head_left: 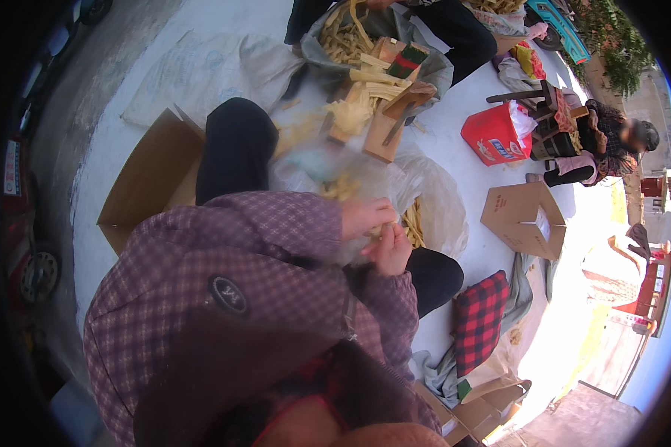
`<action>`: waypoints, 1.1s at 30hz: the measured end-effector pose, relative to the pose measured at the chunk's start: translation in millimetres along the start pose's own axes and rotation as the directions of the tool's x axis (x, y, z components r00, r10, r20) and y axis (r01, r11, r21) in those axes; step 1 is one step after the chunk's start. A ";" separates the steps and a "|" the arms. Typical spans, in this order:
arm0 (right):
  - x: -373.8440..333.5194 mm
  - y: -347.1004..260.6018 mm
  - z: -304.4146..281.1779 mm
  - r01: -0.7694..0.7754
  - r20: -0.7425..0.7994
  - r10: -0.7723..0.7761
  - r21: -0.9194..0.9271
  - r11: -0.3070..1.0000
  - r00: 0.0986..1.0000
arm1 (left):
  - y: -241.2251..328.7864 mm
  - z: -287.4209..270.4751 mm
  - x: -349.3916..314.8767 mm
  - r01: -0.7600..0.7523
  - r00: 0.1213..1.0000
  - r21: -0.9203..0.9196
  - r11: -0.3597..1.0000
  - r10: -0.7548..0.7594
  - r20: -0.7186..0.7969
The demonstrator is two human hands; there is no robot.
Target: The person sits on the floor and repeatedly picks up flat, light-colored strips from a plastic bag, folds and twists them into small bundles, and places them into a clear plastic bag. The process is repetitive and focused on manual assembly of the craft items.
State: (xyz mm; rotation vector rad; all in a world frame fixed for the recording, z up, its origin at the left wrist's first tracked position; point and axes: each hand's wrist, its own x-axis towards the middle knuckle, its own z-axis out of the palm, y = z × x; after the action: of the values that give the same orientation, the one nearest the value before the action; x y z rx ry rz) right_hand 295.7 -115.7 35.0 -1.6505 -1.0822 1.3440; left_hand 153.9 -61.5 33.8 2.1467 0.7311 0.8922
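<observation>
My left hand [367, 217] and my right hand [390, 249] meet in front of my body, fingertips pinched together. Whatever they hold is small, pale and mostly covered by the fingers, so I cannot make it out. Just beyond them, a clear plastic bag [441, 197] lies open over my lap. Yellow dried strips [413, 223] show inside it, right beside my right hand. More yellowish pieces [341, 186] lie in the bag near my left hand, blurred.
Ahead, a large grey-green sack [441, 72] holds long yellow strips, with a wooden block [386, 134] by it. Cardboard boxes stand left [147, 171] and right [508, 216]. A red bag [486, 134] and a checked cushion [481, 322] lie rightward. Other people [608, 145] sit nearby.
</observation>
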 end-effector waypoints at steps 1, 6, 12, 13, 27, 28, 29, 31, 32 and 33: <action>2.2 2.3 -3.6 -0.069 0.064 0.067 0.034 0.997 0.996 | -7.2 2.1 -0.4 -0.120 0.992 0.022 0.993 0.120 -0.042; 4.5 9.0 -10.7 -0.254 0.356 0.158 0.239 0.937 0.921 | -31.6 7.6 -3.4 -0.125 0.985 -0.052 0.991 0.130 0.110; -2.8 12.0 2.9 -0.161 0.167 0.121 0.246 0.956 0.978 | -40.8 10.4 -11.9 -0.141 0.990 -0.028 0.990 0.142 0.018; -2.9 9.1 6.1 -0.090 0.084 0.073 0.213 0.973 0.994 | -42.0 11.9 -12.5 -0.159 0.987 0.008 0.987 0.159 -0.034; 2.4 22.5 -1.1 0.030 -0.008 -0.029 0.132 0.991 1.000 | -34.6 13.9 -12.8 0.448 0.889 -0.462 0.765 -0.437 0.137; 4.3 26.1 -3.7 -0.004 0.024 0.000 0.167 0.986 1.000 | -35.2 12.9 -12.5 0.397 0.914 -0.428 0.812 -0.392 0.104; 5.0 25.7 -5.2 -0.038 0.056 0.027 0.200 0.979 0.998 | -35.3 12.3 -12.5 0.343 0.937 -0.391 0.854 -0.342 0.073; 6.3 32.3 -6.0 -0.106 0.123 0.067 0.338 0.935 0.990 | -33.4 9.0 -11.3 0.398 0.911 -0.398 0.826 -0.406 0.070; 8.1 38.5 -5.8 -0.139 0.157 0.077 0.438 0.888 0.985 | -32.5 7.7 -10.9 0.424 0.898 -0.404 0.811 -0.435 0.068; 8.6 43.1 -5.6 -0.173 0.190 0.083 0.530 0.830 0.978 | -32.9 7.5 -11.0 0.412 0.909 -0.332 0.849 -0.405 0.094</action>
State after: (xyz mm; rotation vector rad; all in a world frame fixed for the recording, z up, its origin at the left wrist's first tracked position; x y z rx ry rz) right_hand 308.8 -124.0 -6.5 -1.2155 -0.5885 1.7059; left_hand 145.5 -52.2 0.6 1.6039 0.9051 0.7038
